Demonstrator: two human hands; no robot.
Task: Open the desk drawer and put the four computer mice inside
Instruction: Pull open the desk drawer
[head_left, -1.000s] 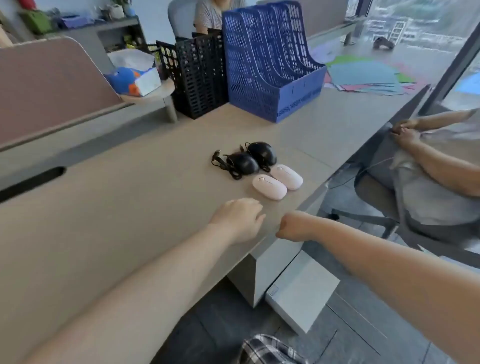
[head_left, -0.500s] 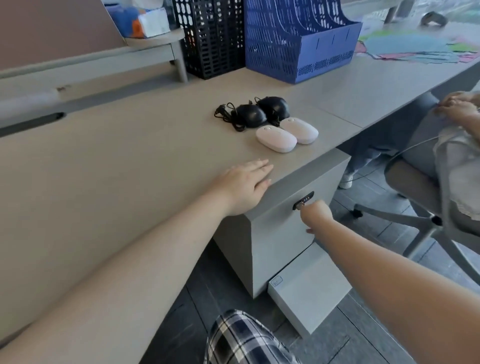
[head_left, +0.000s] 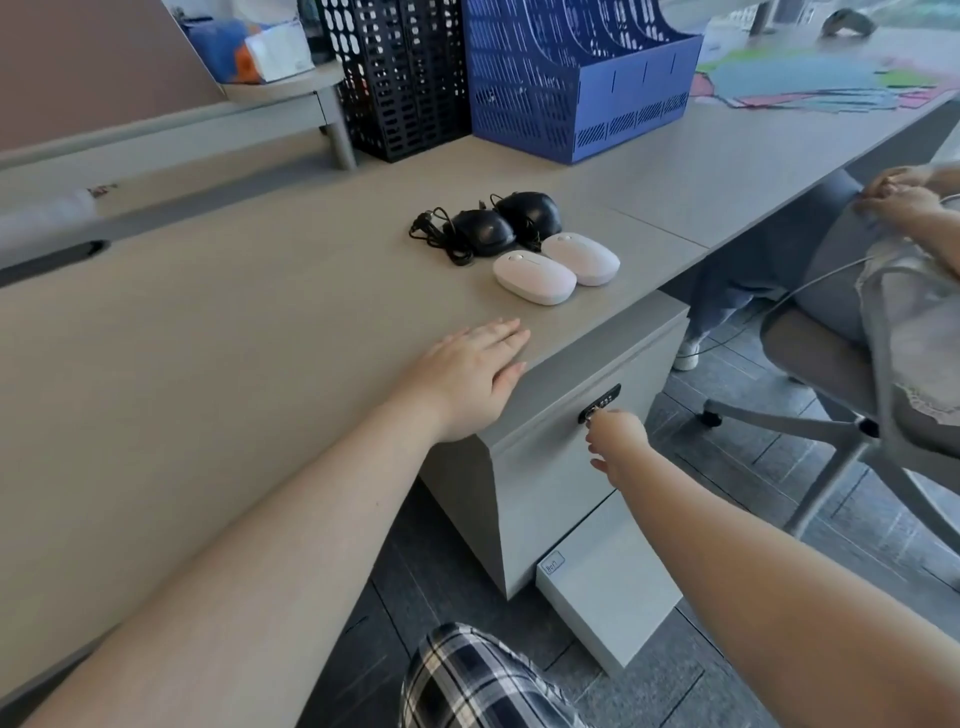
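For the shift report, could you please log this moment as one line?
stage: opening drawer | right hand: at drawer lock | left hand: flat on desk | four mice: on desk

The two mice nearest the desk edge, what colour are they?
White, maybe faintly pink: near mouse and its neighbour. The head view shows them.

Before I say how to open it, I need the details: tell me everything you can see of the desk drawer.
The desk drawer is a plain grey flat-fronted unit, seemingly laminate or painted metal, under the desk's near edge, below the mice. It looks shut. A small black combination lock sits near its top edge. The right hand has its fingers at that lock; the left hand lies flat on the desktop above.
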